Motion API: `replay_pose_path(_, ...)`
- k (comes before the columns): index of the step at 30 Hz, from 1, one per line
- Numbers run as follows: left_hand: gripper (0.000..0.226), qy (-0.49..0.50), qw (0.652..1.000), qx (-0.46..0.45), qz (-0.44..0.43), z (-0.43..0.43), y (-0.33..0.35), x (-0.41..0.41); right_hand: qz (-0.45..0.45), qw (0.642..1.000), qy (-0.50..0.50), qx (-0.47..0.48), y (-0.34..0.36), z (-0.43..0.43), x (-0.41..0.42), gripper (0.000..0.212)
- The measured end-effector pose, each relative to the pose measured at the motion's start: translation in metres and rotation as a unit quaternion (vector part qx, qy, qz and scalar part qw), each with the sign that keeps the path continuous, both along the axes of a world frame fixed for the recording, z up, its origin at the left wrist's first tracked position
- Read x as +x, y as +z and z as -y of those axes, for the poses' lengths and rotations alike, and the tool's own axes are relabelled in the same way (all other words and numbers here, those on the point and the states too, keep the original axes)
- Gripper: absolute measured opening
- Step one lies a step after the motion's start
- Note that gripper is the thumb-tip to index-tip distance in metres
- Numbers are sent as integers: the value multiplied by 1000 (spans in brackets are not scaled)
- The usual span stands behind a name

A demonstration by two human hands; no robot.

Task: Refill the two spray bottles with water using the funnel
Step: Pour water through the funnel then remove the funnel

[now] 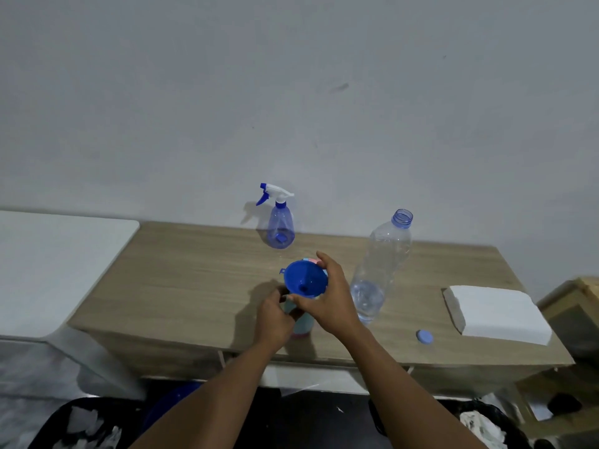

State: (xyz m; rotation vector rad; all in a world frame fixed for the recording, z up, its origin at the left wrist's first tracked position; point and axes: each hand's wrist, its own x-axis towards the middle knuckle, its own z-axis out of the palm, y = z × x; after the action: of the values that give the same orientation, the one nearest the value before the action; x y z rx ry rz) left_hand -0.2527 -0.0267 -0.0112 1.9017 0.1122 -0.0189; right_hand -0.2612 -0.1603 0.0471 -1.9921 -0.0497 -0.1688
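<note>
Over the wooden table (pixel 194 280), right hand (pixel 327 299) pinches funnel (pixel 304 278); left hand (pixel 274 315) grips bottle (pixel 303 326).

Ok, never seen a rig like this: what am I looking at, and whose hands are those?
No machine here: one camera worn on a person's head, looking down at their own bare hands. The left hand grips a small pale bottle; the right hand holds the blue funnel on top of it. On the wooden table stand a blue spray bottle and an uncapped water bottle, part full; a blue cap and a white pad lie to the right.
</note>
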Motion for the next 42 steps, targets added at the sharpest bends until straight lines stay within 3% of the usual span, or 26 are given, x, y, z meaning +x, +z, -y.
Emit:
replay_pose_path(5,26,6,1000,5,3,1,0,0,27,999,0,-28,-2,-4,-4,94)
replay_pose_path(9,32,8,1000,8,-5,1,-2,2,5,999,-38,34,1,-6,-3,108)
replay_pose_path(21,40,8,1000,24,17,-1,-7,5,35,992,-95,80,3,11,-23,107)
replay_pose_path(26,41,6,999,13,37,-3,-12,6,7,993,-98,71,-16,35,-54,95)
replay_pose_path(33,43,-5,999,14,41,-6,-14,7,-122,986,-107,-35,-57,53,-67,66)
replay_pose_path(39,43,-10,999,17,30,-5,-9,5,-140,961,-53,-231,-89,58,-45,74)
replay_pose_path(42,46,-10,999,30,21,-5,-7,4,-157,946,-43,-281,-97,54,-36,80)
